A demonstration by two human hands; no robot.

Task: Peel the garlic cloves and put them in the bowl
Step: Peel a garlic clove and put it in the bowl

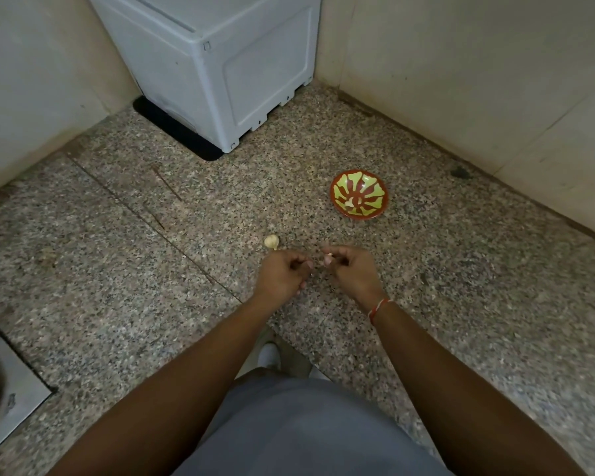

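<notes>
Speckled granite worktop (124,276) runs into a corner of pale walls, with a white appliance (220,63) standing at the back. I take the bowl (359,195), red with green pattern, as my landmark. It sits flat on the stone; one pale piece, likely a peeled clove (349,203), lies inside near its front-left wall.

My right hand (352,269) is in front of the bowl and slightly left, well apart from it, fingers curled, pinching a small garlic clove (327,259) at the fingertips. Clove is too small for me to call its long axis or how much skin is left.

My left hand (284,274) is further left of the bowl, just beside the right hand, fingers curled in. I cannot tell if it holds skin or nothing.

A garlic bulb (271,241) lies on the stone left of the bowl and nearer me, just beyond the left hand, stalk end pointing toward me.

Key relation: the bowl lies ahead and to the right of both hands, the right hand nearer. So I judge the drop is a forward-right reach by the right hand once the clove is bare; the left is better placed for the bulb.
</notes>
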